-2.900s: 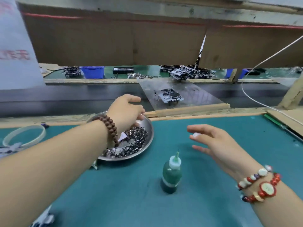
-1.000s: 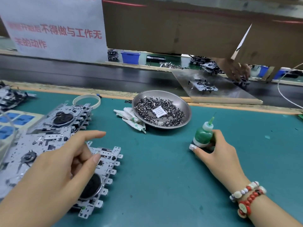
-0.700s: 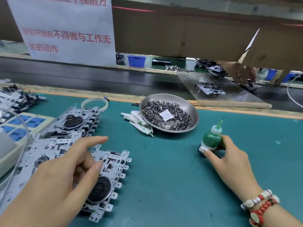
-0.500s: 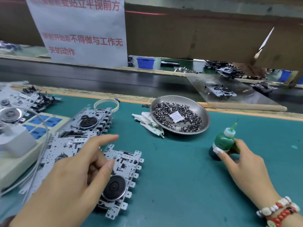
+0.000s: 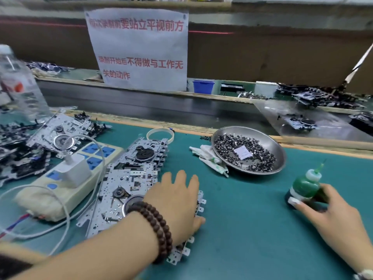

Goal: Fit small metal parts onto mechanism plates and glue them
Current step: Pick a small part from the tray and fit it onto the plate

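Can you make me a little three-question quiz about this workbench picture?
1. True or false: the right hand holds the small green plastic glue bottle.
2. What lies under the left hand? A) the round steel dish of tiny metal parts B) a perforated silver metal mechanism plate C) the white crumpled cloth
3. Fill in: a white charger is plugged into the cream ______ strip.

Key: 1 true; 2 B; 3 power.
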The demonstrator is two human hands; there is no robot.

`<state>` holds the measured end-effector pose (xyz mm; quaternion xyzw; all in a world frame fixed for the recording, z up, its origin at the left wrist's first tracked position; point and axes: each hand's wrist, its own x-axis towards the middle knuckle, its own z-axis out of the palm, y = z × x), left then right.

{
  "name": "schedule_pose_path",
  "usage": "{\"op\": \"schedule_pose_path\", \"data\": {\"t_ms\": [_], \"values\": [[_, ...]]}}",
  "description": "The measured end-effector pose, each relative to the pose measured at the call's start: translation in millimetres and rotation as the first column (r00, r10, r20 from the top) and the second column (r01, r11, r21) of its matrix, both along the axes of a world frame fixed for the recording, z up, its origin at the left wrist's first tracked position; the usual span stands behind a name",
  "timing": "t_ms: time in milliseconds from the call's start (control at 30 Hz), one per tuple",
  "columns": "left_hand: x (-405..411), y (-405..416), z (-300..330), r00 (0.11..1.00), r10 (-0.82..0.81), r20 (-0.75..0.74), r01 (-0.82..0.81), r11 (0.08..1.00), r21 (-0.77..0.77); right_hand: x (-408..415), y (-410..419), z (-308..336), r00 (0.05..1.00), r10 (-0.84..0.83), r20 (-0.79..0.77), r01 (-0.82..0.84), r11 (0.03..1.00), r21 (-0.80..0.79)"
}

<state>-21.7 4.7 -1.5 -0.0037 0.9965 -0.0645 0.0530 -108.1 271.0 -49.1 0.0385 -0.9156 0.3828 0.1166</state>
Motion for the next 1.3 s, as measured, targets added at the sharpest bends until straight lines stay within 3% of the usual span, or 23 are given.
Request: {"op": "schedule_pose_path", "data": {"t_ms": [167, 300, 533, 767, 1033, 1300], "values": [[-20, -2, 5, 0.974, 0.001, 0.226, 0.017, 0.997, -0.079, -2, 1, 1, 0.998, 0.029, 0.058, -0.030, 0.999, 0.028], [-26, -4, 9, 0.954, -0.016, 0.298, 0.035, 0.998, -0.059, -2, 3, 1, 0.997, 0.036, 0.065, -0.038, 0.999, 0.026], [-30, 1, 5, 0.970, -0.072, 0.231, 0.045, 0.992, 0.119, -4, 4, -1, 0.998, 0.049, 0.043, -0.047, 0.998, -0.041], [-35, 8, 3, 0.977, -0.096, 0.189, 0.072, 0.989, 0.129, -6, 7, -4, 0.999, 0.051, -0.004, -0.051, 0.997, -0.051], [-44, 5, 1, 0.952, -0.182, 0.248, 0.100, 0.945, 0.311, -4, 12, -5, 0.993, 0.115, -0.004, -0.115, 0.993, -0.017], [-53, 4, 2, 0.982, -0.122, 0.143, 0.051, 0.907, 0.418, -3, 14, -5, 0.989, 0.151, -0.002, -0.151, 0.988, -0.011]]}}
